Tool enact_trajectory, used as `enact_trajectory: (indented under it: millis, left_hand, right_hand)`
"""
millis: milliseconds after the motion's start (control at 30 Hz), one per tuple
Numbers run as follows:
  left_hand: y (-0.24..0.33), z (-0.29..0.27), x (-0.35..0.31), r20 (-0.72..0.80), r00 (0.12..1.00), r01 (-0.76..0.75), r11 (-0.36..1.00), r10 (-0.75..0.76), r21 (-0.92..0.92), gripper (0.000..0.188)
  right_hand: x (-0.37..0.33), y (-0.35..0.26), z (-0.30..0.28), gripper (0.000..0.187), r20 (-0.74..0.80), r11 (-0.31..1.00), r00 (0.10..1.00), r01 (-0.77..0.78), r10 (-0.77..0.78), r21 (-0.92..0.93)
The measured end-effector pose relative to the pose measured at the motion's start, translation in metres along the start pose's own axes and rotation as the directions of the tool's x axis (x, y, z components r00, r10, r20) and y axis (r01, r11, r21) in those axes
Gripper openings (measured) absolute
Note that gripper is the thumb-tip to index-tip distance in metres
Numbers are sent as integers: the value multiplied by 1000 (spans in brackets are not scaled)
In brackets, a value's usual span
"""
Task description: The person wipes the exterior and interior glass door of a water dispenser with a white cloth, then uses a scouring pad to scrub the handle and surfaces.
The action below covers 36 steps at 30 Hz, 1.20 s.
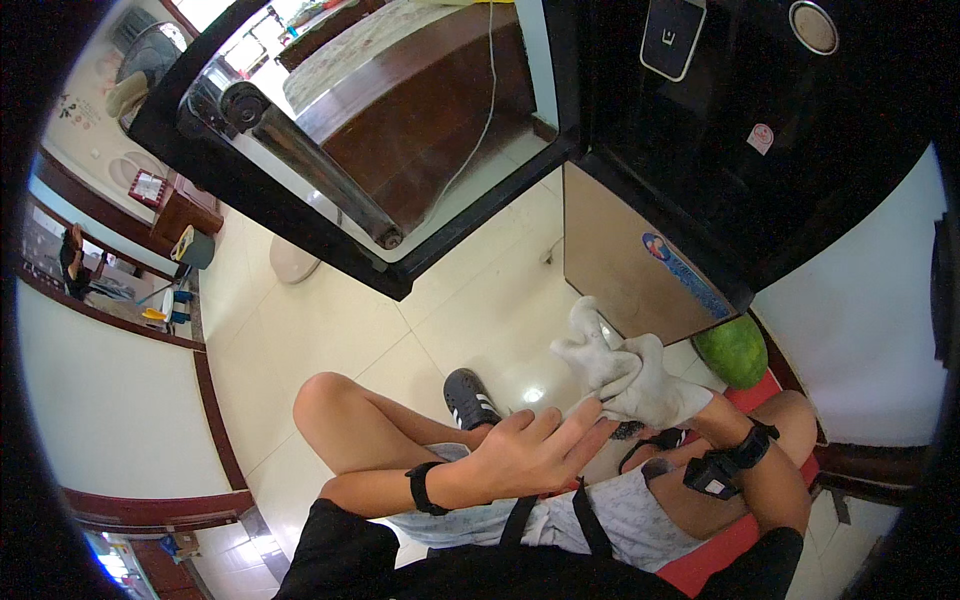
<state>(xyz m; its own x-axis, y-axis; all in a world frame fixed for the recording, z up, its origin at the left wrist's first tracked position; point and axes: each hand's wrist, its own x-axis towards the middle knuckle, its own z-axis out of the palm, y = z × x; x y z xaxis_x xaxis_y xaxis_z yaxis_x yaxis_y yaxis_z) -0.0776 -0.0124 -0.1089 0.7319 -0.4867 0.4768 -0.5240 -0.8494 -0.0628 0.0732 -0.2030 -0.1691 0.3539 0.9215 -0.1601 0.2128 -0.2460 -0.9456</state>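
A white fabric glove [655, 395] covers my right hand [640, 380], in front of my lap. The gloved fingers look curled, and bunched white folds stick out past them to the upper left. I cannot make out whether those folds are fingers of this glove or a second one. Bare, my left hand [540, 450] reaches in from the lower left, its fingertips meeting the white fabric at the near side of the glove. A bit of that fabric shows between its fingers. My left palm is hidden.
An open black-framed glass door [400, 275] with a metal bar handle stands ahead, beside a black cabinet [680, 120]. Beneath the cabinet is a brown panel [620, 260]. A watermelon [735, 352] lies at the right, near a red seat [720, 550] under me. Pale tiles [340, 320] cover the floor.
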Motion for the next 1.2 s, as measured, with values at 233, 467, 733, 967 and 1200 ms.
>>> enact_trajectory:
  millis: [233,467,733,967,1200]
  left_hand:
    - [19,-8,5,-9,989,144,984,-146,-102,32]
    - [12,-21,0,43,998,46,999,-47,15,22]
    - [2,-30,0,96,995,-4,998,10,-58,21]
    - [-3,-31,-3,75,996,-33,989,44,-141,18]
    - [-2,-31,-6,70,995,-61,976,77,-209,22]
  right_hand:
    - [-8,-5,8,85,73,994,997,-30,23,102]
    - [1,-8,13,78,-15,998,1000,-18,19,52]
    - [-7,-17,15,64,125,999,992,3,-8,40]
    - [-24,-23,12,57,148,776,971,-239,188,584]
    - [-5,-6,16,56,-297,938,943,-42,150,343]
